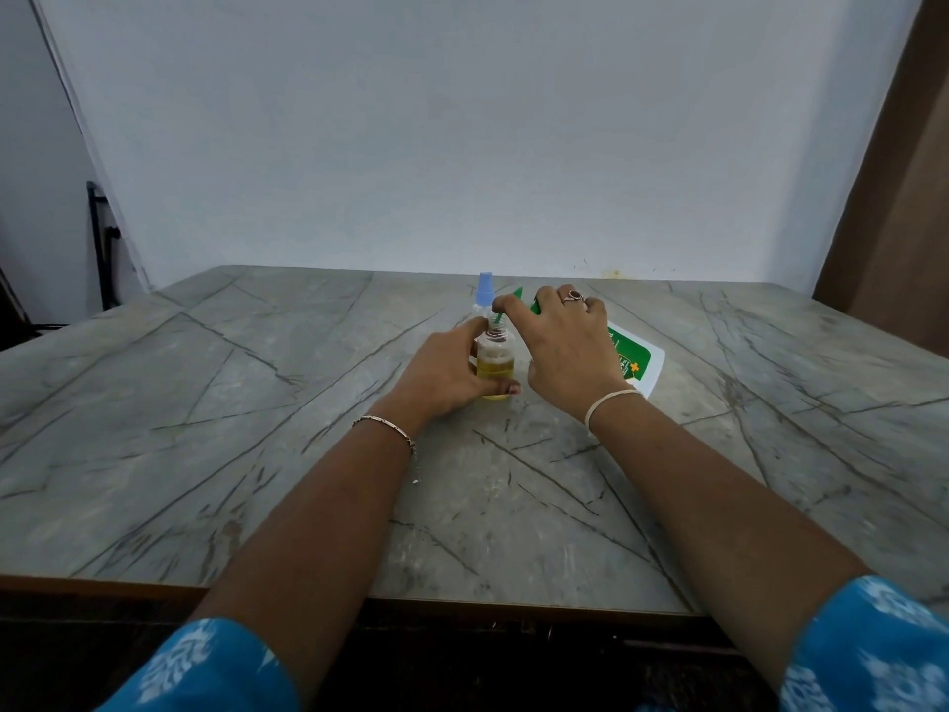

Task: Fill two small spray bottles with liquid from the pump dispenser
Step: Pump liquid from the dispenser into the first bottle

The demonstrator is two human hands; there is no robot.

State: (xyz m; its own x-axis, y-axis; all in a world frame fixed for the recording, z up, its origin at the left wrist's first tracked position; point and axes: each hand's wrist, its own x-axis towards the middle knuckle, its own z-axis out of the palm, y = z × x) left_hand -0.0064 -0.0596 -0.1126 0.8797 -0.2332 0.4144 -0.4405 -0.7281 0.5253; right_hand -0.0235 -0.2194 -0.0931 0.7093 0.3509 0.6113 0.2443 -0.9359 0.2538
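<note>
Bottle [495, 366] part-filled, upright on worktop [257, 403], left grip [444, 375] wrapped round it, right grip [565, 346] curled over dispenser [634, 359]; best keep spout [499, 318] centred in neck, pump slowly to avoid overflow.

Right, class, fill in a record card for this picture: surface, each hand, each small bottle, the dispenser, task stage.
Surface: grey veined table
Left hand: grips the open bottle, which stands on the table
Right hand: grips the pump dispenser at its green top
Open bottle: clear, uncapped, yellow liquid in its lower part
Second bottle: blue-capped bottle stands just behind it, cap on
Dispenser: white, green label, tilted, nozzle at the open bottle's mouth
Stage: open bottle partly filled
</note>
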